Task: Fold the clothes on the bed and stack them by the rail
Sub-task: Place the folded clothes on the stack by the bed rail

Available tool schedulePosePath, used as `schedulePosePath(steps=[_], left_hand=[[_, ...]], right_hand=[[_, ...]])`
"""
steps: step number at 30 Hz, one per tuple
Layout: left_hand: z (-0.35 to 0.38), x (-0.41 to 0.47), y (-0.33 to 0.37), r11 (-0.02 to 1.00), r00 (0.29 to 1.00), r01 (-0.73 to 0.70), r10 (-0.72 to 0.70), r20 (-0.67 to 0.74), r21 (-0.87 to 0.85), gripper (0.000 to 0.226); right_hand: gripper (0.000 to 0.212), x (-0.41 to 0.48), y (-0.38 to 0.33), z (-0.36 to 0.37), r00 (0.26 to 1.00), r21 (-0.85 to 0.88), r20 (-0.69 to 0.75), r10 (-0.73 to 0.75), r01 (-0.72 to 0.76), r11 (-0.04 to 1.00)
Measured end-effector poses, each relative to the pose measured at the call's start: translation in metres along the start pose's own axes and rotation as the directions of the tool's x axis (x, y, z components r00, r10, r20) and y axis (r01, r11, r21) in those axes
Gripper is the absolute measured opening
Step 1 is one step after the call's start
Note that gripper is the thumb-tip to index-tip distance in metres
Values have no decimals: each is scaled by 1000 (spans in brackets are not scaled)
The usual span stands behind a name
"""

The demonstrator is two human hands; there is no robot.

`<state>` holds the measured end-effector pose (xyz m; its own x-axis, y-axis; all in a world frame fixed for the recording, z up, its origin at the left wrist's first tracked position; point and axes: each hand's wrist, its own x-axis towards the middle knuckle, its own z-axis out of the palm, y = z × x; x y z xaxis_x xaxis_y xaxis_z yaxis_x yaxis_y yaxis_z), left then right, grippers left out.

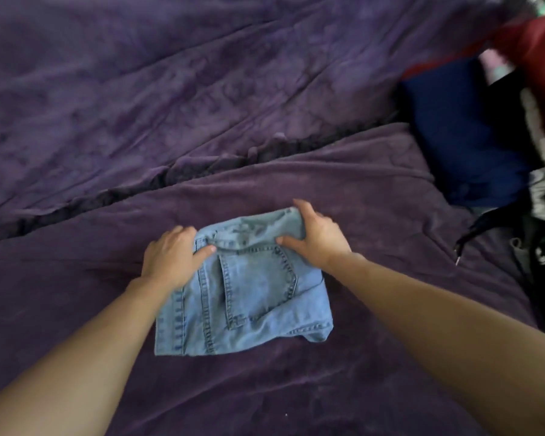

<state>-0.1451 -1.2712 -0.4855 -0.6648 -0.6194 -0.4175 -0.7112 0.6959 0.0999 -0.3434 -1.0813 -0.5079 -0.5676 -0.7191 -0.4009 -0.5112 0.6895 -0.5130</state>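
Gripping the jeans [252, 297] at their far end, both hands. Left hand [170, 256]: fingers curled over the left edge, thumb flat on the denim. Right hand [315, 237]: fingers wrapped round the far right corner, thumb on top. Jeans folded, back pocket up, flat on the blanket [265, 388] between the forearms. Loose pile [472, 136] well right of the right hand: navy, red, black and grey items.

A home bedroom: purple blanket [265, 89] over a bed, heaped clothes [501, 121] alongside.
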Motion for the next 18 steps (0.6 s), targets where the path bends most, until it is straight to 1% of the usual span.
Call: schedulePosePath(steps=[3,4,5,8,9,10,12,14,16,18], left_hand=[[-17,-31,14,993,984,-117,116,-133,4,35],[-22,-40,21,988,975,-153,153,-158,13,32],[-28,-50,28,982,967,-185,186,-172,23,30],[-45,-83,50,965,945,-262,263,-196,33,29],[-51,-93,58,956,932,-293,291,-215,25,29],[-59,-104,66,945,917,-327,322,-236,18,29],[-75,-123,87,920,884,-391,383,-269,26,28],[-93,-139,113,891,846,-452,443,-297,40,27],[-111,-150,146,858,806,-512,499,-320,49,28],[-129,-159,180,824,769,-563,553,-322,70,29]], right_hand=[[62,-49,8,-12,990,113,-141,-14,30,993],[59,-66,10,-17,983,122,-181,-7,29,992],[62,-85,13,-22,977,123,-213,3,24,992],[86,-144,21,-35,967,136,-254,29,6,991],[89,-163,24,-41,963,135,-266,37,-1,991],[88,-182,26,-47,959,131,-280,44,-8,991],[76,-222,29,-62,942,137,-330,54,-9,991],[64,-261,32,-80,914,182,-395,94,-22,983],[61,-297,38,-100,872,218,-467,146,-46,975],[63,-326,47,-121,832,220,-530,164,-52,974]])
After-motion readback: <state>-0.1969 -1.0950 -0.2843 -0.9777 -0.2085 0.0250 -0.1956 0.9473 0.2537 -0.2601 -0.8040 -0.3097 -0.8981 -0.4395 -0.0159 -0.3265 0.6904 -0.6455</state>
